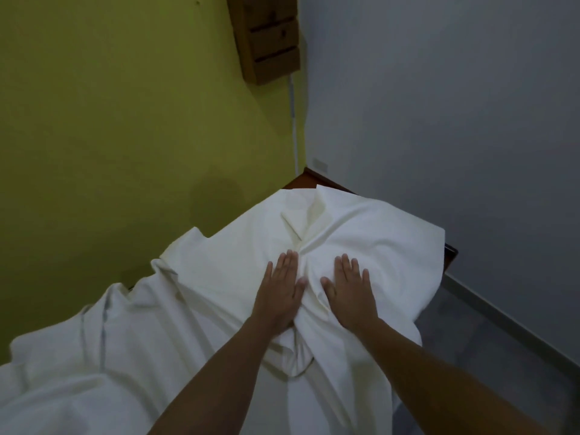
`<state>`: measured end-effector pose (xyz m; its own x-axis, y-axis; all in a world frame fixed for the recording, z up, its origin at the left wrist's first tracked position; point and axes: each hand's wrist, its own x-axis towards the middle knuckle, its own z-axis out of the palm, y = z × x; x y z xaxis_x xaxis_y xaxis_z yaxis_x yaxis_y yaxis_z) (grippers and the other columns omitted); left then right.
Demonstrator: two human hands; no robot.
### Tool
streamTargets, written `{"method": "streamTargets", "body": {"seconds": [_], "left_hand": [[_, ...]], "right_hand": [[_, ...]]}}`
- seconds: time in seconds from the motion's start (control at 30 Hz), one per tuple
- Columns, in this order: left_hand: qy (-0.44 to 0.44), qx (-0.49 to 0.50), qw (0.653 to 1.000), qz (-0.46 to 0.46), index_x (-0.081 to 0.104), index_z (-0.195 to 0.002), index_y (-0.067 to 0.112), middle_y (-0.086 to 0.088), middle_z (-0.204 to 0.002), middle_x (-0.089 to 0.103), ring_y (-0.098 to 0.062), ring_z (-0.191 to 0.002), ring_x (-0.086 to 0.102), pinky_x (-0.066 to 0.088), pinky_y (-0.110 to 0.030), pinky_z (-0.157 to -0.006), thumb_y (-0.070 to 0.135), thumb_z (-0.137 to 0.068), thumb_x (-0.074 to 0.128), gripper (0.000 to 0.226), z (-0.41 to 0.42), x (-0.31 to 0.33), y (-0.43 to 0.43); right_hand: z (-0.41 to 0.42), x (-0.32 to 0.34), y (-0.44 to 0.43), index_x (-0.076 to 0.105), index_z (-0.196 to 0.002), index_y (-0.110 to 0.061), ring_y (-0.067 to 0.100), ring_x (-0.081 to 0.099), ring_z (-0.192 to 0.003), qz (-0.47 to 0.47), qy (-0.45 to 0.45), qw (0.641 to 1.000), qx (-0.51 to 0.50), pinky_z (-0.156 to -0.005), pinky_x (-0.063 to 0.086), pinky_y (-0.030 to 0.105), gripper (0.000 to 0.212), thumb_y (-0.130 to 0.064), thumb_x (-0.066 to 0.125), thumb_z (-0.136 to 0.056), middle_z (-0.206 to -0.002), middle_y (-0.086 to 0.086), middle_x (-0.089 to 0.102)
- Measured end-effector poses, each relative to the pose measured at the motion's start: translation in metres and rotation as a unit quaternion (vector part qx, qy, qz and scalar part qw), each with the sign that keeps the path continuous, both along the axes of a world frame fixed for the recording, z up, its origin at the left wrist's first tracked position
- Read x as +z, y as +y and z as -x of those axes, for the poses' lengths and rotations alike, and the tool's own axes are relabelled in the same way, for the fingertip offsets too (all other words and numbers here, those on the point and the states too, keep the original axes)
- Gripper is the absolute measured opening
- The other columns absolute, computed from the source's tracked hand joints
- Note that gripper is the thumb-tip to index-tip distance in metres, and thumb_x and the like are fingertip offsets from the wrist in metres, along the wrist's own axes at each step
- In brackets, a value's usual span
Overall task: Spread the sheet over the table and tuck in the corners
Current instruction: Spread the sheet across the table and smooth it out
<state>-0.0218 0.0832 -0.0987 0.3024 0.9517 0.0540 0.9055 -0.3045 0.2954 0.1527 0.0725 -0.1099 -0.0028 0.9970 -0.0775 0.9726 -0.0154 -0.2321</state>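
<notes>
while white sheet (361, 233) lies rumpled over tabletop (306, 178), left hand (279, 293) and right hand (351, 293) press flat on it, fingers straight, bunched fold between them; bare tabletop corner at 12 o'clock.

I count one sheet (219, 309), one table (309, 181), my left hand (279, 293) and right hand (351, 296), and one wooden box (270, 36) at twelve o'clock.
</notes>
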Motion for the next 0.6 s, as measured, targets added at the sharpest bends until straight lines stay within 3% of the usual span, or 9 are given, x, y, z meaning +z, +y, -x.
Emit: {"method": "streamTargets", "body": {"seconds": [0.23, 0.37, 0.5, 0.6], "left_hand": [[-0.022, -0.028, 0.999, 0.008, 0.004, -0.152, 0.012, -0.002, -0.161, 0.008, -0.013, -0.148, 0.003, -0.006, -0.029, -0.118, 0.042, -0.102, 0.023, 0.062, -0.02, -0.026, 0.026], [-0.047, -0.017, 0.998, 0.039, 0.006, -0.153, 0.012, -0.002, -0.161, 0.01, -0.012, -0.148, 0.005, -0.004, -0.027, -0.118, 0.051, -0.099, 0.016, 0.067, -0.033, -0.032, 0.042], [-0.016, -0.021, 0.999, 0.032, 0.008, -0.153, 0.012, -0.002, -0.161, 0.01, -0.013, -0.148, 0.005, -0.003, -0.028, -0.117, 0.046, -0.101, 0.019, 0.064, -0.038, -0.038, 0.056], [-0.003, -0.01, 0.999, 0.031, 0.007, -0.153, 0.012, -0.003, -0.161, 0.01, -0.013, -0.148, 0.005, -0.004, -0.029, -0.117, 0.047, -0.1, 0.018, 0.064, -0.041, -0.04, 0.062]], "right_hand": [[-0.024, -0.016, 0.017, 0.009, -0.151, -0.011, 0.028, 0.005, -0.148, -0.03, -0.078, 0.996, -0.008, -0.117, -0.001, 0.049, 0.055, -0.034, 0.019, -0.103, -0.16, 0.008, 0.011], [-0.072, -0.017, 0.033, 0.001, -0.151, -0.011, 0.03, -0.003, -0.148, 0.007, -0.148, 0.989, -0.023, -0.115, -0.008, 0.053, 0.051, -0.024, 0.017, -0.104, -0.161, 0.006, 0.001], [-0.148, -0.016, 0.028, -0.009, -0.15, -0.01, 0.032, -0.011, -0.146, 0.067, -0.229, 0.966, -0.102, -0.115, -0.003, 0.056, 0.053, -0.021, 0.016, -0.104, -0.161, 0.005, -0.01], [-0.19, -0.003, 0.018, -0.006, -0.151, -0.012, 0.03, -0.009, -0.147, 0.086, -0.228, 0.962, -0.125, -0.115, 0.0, 0.055, 0.058, -0.021, 0.022, -0.101, -0.161, 0.005, -0.008]]}}
